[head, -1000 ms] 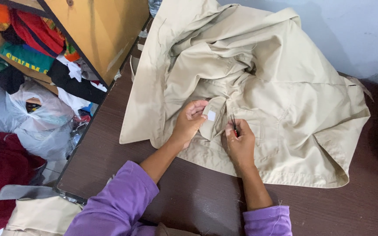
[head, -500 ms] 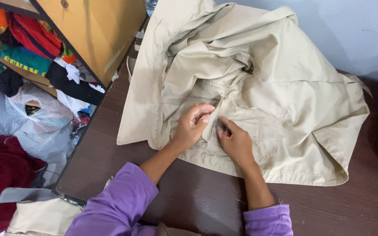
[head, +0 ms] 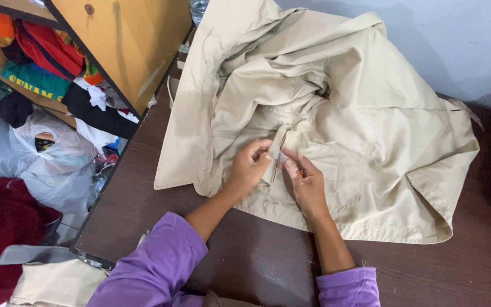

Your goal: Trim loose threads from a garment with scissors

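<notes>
A crumpled beige garment (head: 342, 113) lies spread over a dark brown table (head: 439, 273). My left hand (head: 249, 167) pinches a narrow flap of the garment's fabric (head: 277, 149) near its middle. My right hand (head: 307, 182) sits right beside it, fingers closed on the same flap, with a small dark tool partly visible between thumb and fingers. Both sleeves are purple.
A wooden shelf unit (head: 126, 45) stands at the table's left edge, packed with folded colourful clothes (head: 41, 62). On the floor to the left lie white plastic bags (head: 46, 159), a dark red cloth (head: 1, 227) and beige fabric (head: 52, 284). A pale wall (head: 456, 40) is behind.
Both hands have shifted slightly down the garment and drawn closer together on the flap. The garment has barely moved.
</notes>
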